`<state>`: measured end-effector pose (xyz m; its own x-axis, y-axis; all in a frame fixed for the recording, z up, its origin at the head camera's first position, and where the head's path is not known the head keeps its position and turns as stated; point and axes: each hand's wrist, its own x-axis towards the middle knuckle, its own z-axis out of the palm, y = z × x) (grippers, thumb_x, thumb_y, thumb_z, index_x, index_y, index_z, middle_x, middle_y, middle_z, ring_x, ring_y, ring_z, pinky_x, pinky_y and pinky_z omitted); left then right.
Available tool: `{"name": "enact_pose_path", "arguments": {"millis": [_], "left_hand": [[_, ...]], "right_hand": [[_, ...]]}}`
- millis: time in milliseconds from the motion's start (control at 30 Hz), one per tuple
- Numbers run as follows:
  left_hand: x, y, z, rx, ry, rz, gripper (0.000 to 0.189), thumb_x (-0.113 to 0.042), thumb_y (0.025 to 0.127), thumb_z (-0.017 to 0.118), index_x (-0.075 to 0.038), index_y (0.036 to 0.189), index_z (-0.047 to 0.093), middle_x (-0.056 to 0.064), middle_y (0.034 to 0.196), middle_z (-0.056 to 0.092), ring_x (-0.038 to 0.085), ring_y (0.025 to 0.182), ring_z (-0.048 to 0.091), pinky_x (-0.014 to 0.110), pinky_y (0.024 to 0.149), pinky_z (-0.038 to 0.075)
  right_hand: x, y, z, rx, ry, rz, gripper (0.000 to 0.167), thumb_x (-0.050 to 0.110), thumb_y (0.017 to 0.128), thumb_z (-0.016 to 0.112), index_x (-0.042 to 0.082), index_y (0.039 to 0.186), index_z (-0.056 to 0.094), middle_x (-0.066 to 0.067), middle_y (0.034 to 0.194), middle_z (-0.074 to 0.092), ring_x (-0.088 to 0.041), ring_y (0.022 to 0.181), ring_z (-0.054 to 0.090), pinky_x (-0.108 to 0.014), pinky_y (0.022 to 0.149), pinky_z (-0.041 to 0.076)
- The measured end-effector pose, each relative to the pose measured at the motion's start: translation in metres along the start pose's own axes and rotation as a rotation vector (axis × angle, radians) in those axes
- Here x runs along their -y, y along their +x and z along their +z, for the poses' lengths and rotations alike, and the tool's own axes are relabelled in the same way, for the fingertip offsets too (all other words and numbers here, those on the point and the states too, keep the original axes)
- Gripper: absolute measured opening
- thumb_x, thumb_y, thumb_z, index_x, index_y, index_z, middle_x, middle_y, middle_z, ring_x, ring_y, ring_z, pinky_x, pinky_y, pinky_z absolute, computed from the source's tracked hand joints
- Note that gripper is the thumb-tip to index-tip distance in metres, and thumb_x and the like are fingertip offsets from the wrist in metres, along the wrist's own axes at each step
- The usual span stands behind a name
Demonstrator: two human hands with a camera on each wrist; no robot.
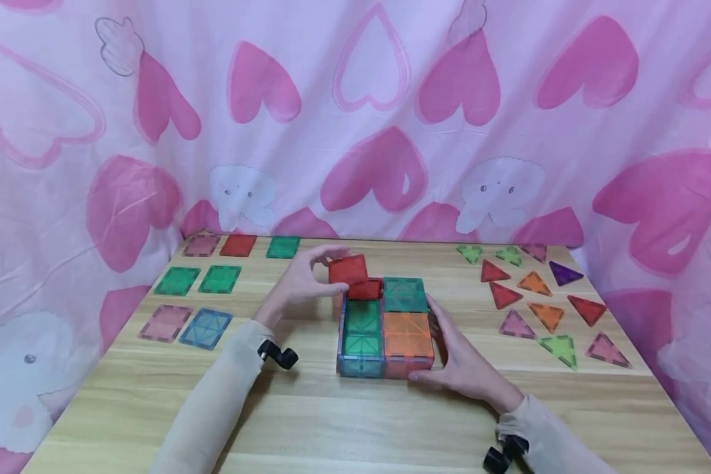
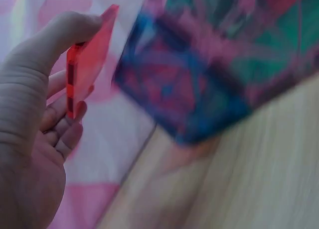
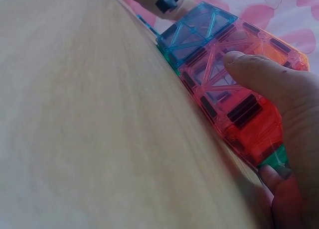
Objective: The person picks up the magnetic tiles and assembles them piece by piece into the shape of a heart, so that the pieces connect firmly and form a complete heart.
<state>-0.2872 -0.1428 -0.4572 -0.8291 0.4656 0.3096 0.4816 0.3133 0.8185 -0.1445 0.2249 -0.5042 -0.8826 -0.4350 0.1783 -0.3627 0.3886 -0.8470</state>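
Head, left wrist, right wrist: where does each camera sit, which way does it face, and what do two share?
Head: on the head, facing forward and down at the tile block; left hand, right hand and sleeves show.
Left wrist: on that wrist, facing a pinched red tile beside the blurred block; left hand shows.
Right wrist: on that wrist, facing the block; right hand and part of the left arm show.
Shared: head and left wrist both show that red tile.

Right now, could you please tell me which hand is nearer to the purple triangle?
Right: the right hand holds the box at its right, left of the purple triangle; the left hand is farther left, across the box, pinching a red square.
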Motion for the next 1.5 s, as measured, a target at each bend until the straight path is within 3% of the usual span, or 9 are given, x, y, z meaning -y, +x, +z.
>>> {"name": "enact_pose_path", "arguments": {"millis": [233,400,533,633,767,967,1067,1267,1500], "left_hand": [[-0.021,0.000,0.015,0.165,0.146,0.075,0.083,-0.044,0.082,0.099,-0.028,0.155,0.062,-0.014,0.140,0.069,0.015,0.130,0.060,0.064,0.117,0.049],[-0.021,0.001,0.022,0.182,0.183,0.104,0.088,-0.041,0.080,0.101,-0.033,0.156,0.058,-0.016,0.136,0.070,0.011,0.132,0.059,0.055,0.120,0.047],[-0.020,0.000,0.020,0.179,0.148,0.103,0.092,-0.045,0.083,0.099,-0.038,0.162,0.053,-0.011,0.144,0.068,0.017,0.138,0.058,0.059,0.120,0.047],[-0.016,-0.001,0.014,0.139,0.110,0.083,0.086,-0.047,0.089,0.095,-0.042,0.163,0.051,-0.010,0.155,0.063,0.020,0.143,0.055,0.065,0.120,0.044],[-0.004,-0.003,-0.003,0.009,0.057,0.038,0.071,-0.044,0.097,0.087,-0.044,0.161,0.054,-0.013,0.160,0.059,0.025,0.148,0.051,0.070,0.120,0.041],[0.041,-0.015,-0.035,-0.234,0.068,-0.083,0.066,-0.038,0.101,0.084,-0.034,0.162,0.057,-0.004,0.167,0.054,0.032,0.160,0.041,0.075,0.126,0.031],[0.063,-0.025,-0.047,-0.309,0.124,-0.168,0.071,-0.040,0.101,0.085,-0.026,0.164,0.056,0.002,0.171,0.051,0.031,0.164,0.036,0.072,0.130,0.026],[0.082,-0.028,-0.056,-0.280,0.243,-0.234,0.073,-0.037,0.104,0.080,-0.010,0.166,0.051,0.018,0.173,0.046,0.042,0.163,0.035,0.067,0.132,0.027],[0.087,-0.025,-0.053,-0.198,0.393,-0.136,0.049,-0.020,0.103,0.078,-0.003,0.148,0.069,0.021,0.154,0.065,0.044,0.151,0.052,0.061,0.129,0.036]], "right_hand": [[-0.001,0.003,0.002,0.007,0.012,-0.019,0.139,0.036,0.084,0.102,0.031,0.180,0.002,-0.002,0.179,0.029,-0.028,0.160,0.038,-0.022,0.126,0.035],[-0.003,0.003,0.003,0.011,0.021,-0.011,0.139,0.035,0.084,0.101,0.031,0.180,0.001,0.001,0.178,0.032,-0.026,0.159,0.040,-0.023,0.125,0.037],[-0.002,0.004,0.002,0.009,0.012,-0.009,0.138,0.035,0.084,0.101,0.031,0.180,0.002,0.000,0.178,0.031,-0.026,0.159,0.041,-0.027,0.126,0.038],[-0.001,0.004,0.003,0.011,0.026,-0.016,0.138,0.034,0.084,0.102,0.031,0.180,0.002,-0.001,0.178,0.031,-0.026,0.159,0.042,-0.023,0.126,0.036],[0.000,0.003,0.004,0.012,0.062,-0.011,0.139,0.031,0.084,0.102,0.031,0.180,0.002,0.000,0.178,0.031,-0.026,0.159,0.044,-0.016,0.124,0.033],[-0.002,0.002,0.005,0.007,0.060,-0.014,0.138,0.030,0.084,0.102,0.030,0.180,0.003,-0.002,0.179,0.031,-0.028,0.159,0.044,-0.015,0.124,0.032],[-0.002,0.002,0.005,0.013,0.049,-0.016,0.137,0.032,0.085,0.101,0.030,0.180,0.002,-0.002,0.179,0.031,-0.028,0.159,0.044,-0.016,0.124,0.032],[0.001,0.001,0.001,0.002,0.012,-0.012,0.138,0.034,0.084,0.102,0.031,0.180,0.003,-0.001,0.177,0.033,-0.027,0.157,0.044,-0.021,0.125,0.035],[0.001,0.002,-0.001,0.005,0.017,0.002,0.139,0.034,0.083,0.103,0.032,0.180,0.003,0.002,0.179,0.030,-0.025,0.158,0.042,-0.021,0.127,0.032]]}}
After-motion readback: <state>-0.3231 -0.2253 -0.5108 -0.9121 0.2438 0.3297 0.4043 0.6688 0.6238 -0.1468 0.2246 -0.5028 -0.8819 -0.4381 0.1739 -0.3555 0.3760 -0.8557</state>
